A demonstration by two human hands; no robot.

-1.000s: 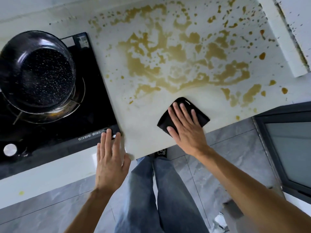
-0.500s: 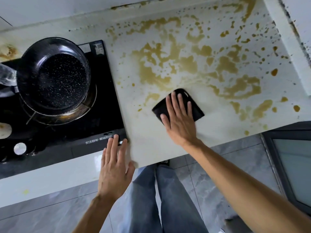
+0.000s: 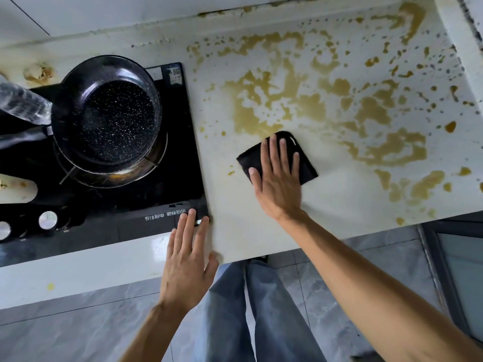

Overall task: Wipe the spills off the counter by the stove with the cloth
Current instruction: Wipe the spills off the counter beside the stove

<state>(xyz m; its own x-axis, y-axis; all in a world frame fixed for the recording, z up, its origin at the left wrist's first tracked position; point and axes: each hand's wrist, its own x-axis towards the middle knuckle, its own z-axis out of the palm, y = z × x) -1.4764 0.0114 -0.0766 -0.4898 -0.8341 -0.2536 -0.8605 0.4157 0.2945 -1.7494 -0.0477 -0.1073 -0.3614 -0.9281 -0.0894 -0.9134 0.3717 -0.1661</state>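
Pan (image 3: 109, 121) on stove (image 3: 167, 189) — left of spills (image 3: 313, 100).

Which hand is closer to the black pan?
Left. The left hand rests at the stove's front corner, nearer the pan; the right hand presses the cloth, farther right.

I see grey marble-look floor tiles (image 3: 65, 333) with thin grout lines in the near part. White tiled wall (image 3: 86, 11) runs along the far edge. A dark-framed glass panel (image 3: 460, 278) sits near right. Even daylight, with soft glare on the floor.
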